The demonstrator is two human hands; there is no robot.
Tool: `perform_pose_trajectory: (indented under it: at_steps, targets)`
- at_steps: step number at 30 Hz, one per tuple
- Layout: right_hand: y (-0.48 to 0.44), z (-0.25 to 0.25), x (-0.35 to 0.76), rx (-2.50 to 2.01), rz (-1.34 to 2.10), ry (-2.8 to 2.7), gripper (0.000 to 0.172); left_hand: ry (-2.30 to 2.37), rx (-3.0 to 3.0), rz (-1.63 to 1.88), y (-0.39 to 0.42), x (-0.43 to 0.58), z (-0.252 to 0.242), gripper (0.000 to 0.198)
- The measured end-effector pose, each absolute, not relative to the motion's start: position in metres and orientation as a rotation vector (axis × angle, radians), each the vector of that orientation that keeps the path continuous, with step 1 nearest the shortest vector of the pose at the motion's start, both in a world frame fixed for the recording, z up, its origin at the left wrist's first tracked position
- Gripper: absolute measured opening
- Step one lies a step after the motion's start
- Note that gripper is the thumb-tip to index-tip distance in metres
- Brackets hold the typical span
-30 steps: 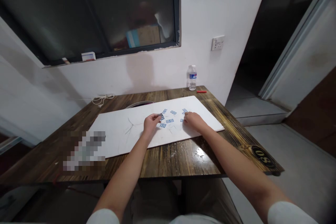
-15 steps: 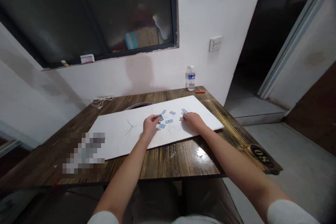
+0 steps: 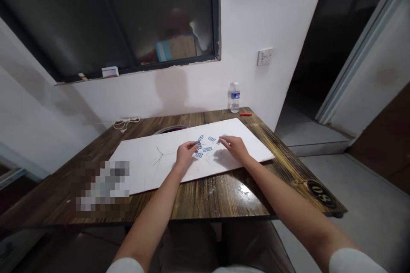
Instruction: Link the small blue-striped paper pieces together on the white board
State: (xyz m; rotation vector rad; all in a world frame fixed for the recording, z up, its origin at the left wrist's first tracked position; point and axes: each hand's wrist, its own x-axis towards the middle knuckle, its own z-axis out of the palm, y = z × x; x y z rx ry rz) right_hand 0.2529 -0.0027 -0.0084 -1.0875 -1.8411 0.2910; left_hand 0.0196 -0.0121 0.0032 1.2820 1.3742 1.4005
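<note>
My left hand (image 3: 185, 154) is over the middle of a white board (image 3: 134, 164), its thumb and fingers pinched on small blue-patterned cards (image 3: 199, 145); how many cannot be made out. To its right, my right hand (image 3: 237, 147) is raised slightly above the board, pinching one small card (image 3: 218, 141) between thumb and fingers. Several similar pieces lie on the board between the hands, among them one blue-and-white card (image 3: 207, 149) and another card (image 3: 212, 139) farther back. Part of one more shows behind my right fingers. Thin pencil lines (image 3: 162, 153) mark the board.
The board lies on a dark wooden table (image 3: 218, 194). Along the back are a water bottle (image 3: 235, 98), a red pen-like stick (image 3: 246, 114), a white cable (image 3: 126, 123) and a round dark object (image 3: 171, 129) partly behind the board. A wall (image 3: 205, 89) stands behind.
My right hand has lifted from the board with a small card in its fingers and turned slightly toward my left hand. My left hand keeps its hold, nearly in place.
</note>
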Motion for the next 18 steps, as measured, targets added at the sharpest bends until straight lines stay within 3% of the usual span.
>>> perform_pose_trajectory:
  at_steps: [6,10,18]
  targets:
    - [-0.010,-0.012,0.238,-0.932,0.552,-1.712,0.023,1.346,1.358,1.342,-0.013,0.021,0.002,0.039]
    - [-0.010,-0.016,0.229,-0.812,0.870,-1.579,0.039,1.326,1.393,1.303,-0.015,0.022,0.001,0.038]
    - [-0.014,-0.013,0.224,-0.857,1.021,-1.503,0.033,1.285,1.485,1.201,-0.016,0.025,-0.002,0.036]
